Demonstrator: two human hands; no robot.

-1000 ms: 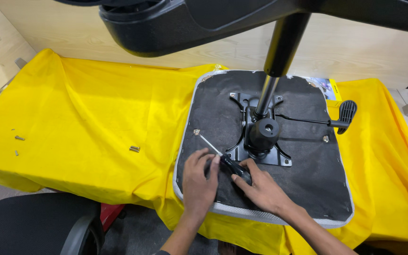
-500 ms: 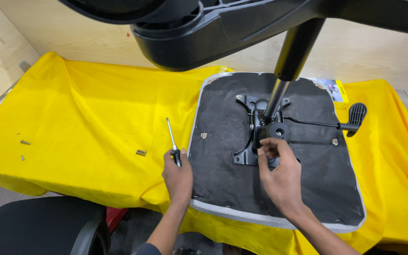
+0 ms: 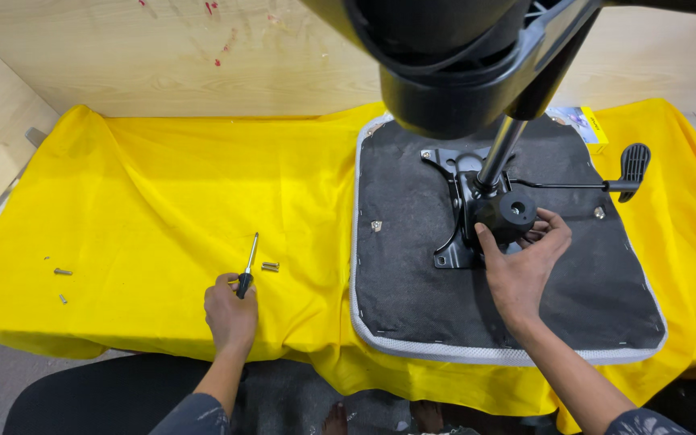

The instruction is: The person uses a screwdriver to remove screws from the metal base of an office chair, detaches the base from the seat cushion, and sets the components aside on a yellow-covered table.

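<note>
My left hand [image 3: 230,316] grips a screwdriver [image 3: 248,264] by its black handle, its shaft pointing away over the yellow cloth [image 3: 163,209]. Two small bolts [image 3: 270,266] lie just right of the shaft. An upturned chair seat [image 3: 412,274], black underneath with a grey fabric edge, lies to the right. My right hand [image 3: 522,266] cups the black knob [image 3: 506,213] of the metal mechanism plate [image 3: 461,209] bolted to the seat. A gas-lift column [image 3: 499,153] rises from it to the black chair base [image 3: 461,56] overhead.
A lever with a black paddle handle [image 3: 631,169] sticks out to the right of the mechanism. Loose screws [image 3: 62,272] lie at the cloth's left. A bolt [image 3: 376,226] sits in the seat's left side. A small booklet [image 3: 582,122] lies behind the seat. A black chair [image 3: 82,403] stands below.
My left hand carried the screwdriver off the seat and leftward onto the cloth near the bolts. My right hand left the screwdriver and moved up to the mechanism knob.
</note>
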